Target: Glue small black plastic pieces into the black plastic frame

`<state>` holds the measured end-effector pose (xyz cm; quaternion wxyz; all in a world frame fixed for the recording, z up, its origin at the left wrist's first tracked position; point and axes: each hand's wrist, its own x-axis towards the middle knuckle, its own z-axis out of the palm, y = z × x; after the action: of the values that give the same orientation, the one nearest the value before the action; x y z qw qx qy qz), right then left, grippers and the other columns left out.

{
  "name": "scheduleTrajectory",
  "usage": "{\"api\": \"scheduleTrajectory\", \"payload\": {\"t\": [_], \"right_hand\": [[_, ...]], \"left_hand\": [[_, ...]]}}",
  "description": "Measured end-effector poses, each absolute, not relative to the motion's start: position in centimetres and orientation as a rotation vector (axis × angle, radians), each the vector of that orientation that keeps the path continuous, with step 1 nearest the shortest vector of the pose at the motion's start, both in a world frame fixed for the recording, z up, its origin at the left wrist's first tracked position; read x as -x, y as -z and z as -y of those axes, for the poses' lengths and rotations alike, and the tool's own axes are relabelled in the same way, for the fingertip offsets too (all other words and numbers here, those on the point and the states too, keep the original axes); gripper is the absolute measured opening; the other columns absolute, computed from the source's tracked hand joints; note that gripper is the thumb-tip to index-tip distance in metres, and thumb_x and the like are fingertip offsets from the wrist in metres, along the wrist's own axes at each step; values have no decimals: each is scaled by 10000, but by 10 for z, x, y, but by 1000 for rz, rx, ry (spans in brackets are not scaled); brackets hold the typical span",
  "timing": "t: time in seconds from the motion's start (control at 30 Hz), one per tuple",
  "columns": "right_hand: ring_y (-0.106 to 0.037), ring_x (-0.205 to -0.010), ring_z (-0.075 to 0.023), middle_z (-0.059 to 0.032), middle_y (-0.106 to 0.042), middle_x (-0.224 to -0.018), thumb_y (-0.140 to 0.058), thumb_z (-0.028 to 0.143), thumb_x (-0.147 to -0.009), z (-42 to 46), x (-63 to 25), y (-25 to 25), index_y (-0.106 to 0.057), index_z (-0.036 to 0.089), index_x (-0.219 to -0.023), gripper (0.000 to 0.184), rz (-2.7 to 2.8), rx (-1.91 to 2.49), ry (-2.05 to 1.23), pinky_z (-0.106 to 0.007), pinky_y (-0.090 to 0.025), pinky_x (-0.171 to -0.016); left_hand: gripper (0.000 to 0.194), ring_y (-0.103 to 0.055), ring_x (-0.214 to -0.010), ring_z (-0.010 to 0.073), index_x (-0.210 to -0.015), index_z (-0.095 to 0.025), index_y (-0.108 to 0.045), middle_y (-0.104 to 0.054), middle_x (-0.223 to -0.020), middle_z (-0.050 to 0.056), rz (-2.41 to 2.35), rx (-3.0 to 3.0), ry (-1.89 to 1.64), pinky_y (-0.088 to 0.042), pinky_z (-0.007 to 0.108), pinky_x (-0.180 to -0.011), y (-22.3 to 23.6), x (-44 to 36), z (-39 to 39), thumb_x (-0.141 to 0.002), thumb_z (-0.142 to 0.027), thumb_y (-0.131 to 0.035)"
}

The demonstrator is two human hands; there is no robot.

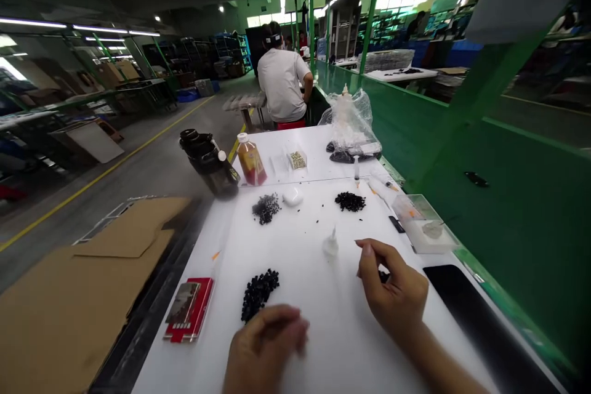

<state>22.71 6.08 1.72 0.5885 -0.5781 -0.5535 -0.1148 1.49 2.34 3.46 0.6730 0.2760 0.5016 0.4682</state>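
Note:
My left hand (265,349) is blurred at the bottom of the white work table (318,301), its fingers curled, just below a heap of small black parts (259,294). Whether it holds anything is hidden. My right hand (392,286) is raised to the right, with a small black part (383,277) tucked in its curled fingers. A small white dropper bottle (330,245) stands left of that hand. Two smaller black heaps (266,208) (349,201) lie farther up the table, with a white lump (293,197) beside the left one.
A clear plastic box (425,225) sits at the table's right, beside a black pad (480,320). A red card pack (189,309) lies at the left edge. Beyond stand an amber bottle (252,160), a plastic bag (351,126) and a seated co-worker (281,77).

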Motion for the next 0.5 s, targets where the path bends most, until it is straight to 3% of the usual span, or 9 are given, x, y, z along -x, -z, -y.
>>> {"api": "scheduleTrajectory", "payload": {"t": [0.07,0.23,0.5], "right_hand": [[-491,-452,-40,74,-561,-579,-597,219,-998,-60,-227,-17,-712,167,-988,126,1282,1360,257,-172,-400,-475],[-510,-457,-53,62,-577,-578,-599,236,-999,-58,-228,-18,-722,159,-976,147,1291,1398,215,-187,-396,-460],[-539,-467,-59,61,-590,-580,-591,278,-1001,-57,-228,-18,-724,171,-960,176,1268,1429,195,-182,-394,-446]], "left_hand": [[289,-694,-710,154,-878,-150,-760,-731,-815,54,-1070,-347,-1070,-608,208,-663,-45,-21,-30,-668,-209,-950],[175,-719,-736,130,-905,-139,-740,-730,-911,62,-1045,-85,-1072,-625,186,-646,-58,-36,-36,-793,-16,-797],[220,-712,-621,107,-882,-115,-687,-718,-823,47,-1081,192,-1075,-610,164,-539,-74,-49,-38,-937,55,-560]]}}
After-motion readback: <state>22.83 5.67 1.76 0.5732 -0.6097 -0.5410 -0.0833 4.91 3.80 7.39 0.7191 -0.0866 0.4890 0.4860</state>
